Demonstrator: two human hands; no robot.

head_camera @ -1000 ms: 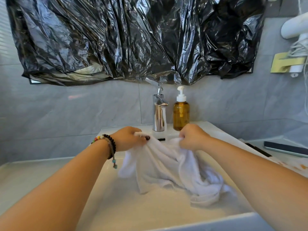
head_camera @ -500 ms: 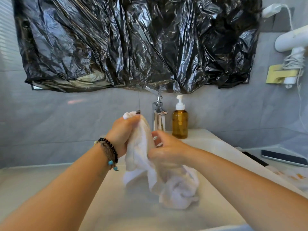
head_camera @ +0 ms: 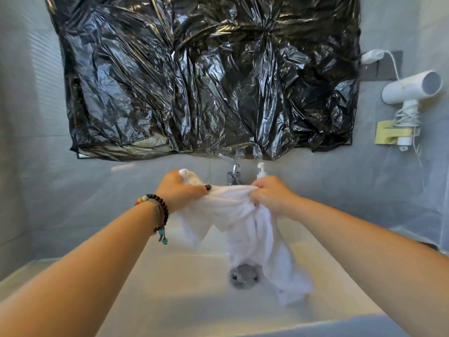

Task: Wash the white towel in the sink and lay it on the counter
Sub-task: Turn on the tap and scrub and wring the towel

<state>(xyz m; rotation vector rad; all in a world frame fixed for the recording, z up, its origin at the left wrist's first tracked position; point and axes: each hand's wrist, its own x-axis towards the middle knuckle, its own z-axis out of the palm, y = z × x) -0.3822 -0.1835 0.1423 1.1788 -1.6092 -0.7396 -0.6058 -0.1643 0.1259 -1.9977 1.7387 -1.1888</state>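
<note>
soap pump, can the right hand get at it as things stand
Probably not right away. The right hand sits just in front of the soap pump with nothing between them, but its fingers grip the towel, which the left hand also holds. It would have to let go first.

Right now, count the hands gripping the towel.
2: the left hand grips the towel at its upper left, the right hand at its upper right.
</note>
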